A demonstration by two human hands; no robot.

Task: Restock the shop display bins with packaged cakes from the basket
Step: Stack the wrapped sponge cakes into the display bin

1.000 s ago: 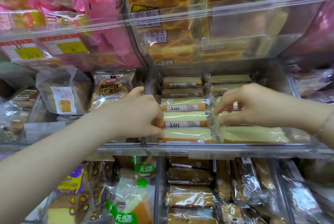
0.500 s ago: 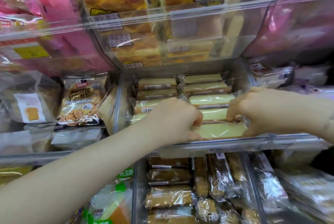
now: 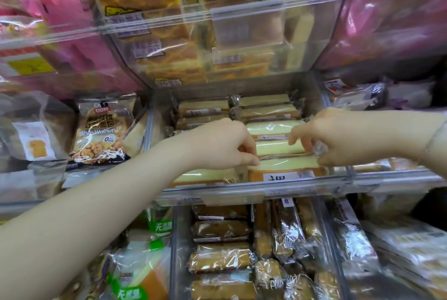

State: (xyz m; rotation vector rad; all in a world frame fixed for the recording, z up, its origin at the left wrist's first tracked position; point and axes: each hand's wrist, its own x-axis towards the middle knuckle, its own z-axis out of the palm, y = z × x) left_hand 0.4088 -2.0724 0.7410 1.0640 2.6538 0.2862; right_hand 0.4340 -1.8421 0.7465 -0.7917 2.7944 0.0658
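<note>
My left hand [image 3: 225, 145] and right hand [image 3: 321, 137] pinch opposite ends of the pale-yellow plastic-wrapped cake slice [image 3: 285, 166], lying crosswise at the clear display bin [image 3: 242, 191] front.

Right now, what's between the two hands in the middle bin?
Head view: wrapped pale cakes span the gap between left hand and right hand; each hand pinches an end of the front cake.

Both hands reach forward, fingers curled: left [image 3: 221, 146], right [image 3: 321, 137] pinching.
</note>
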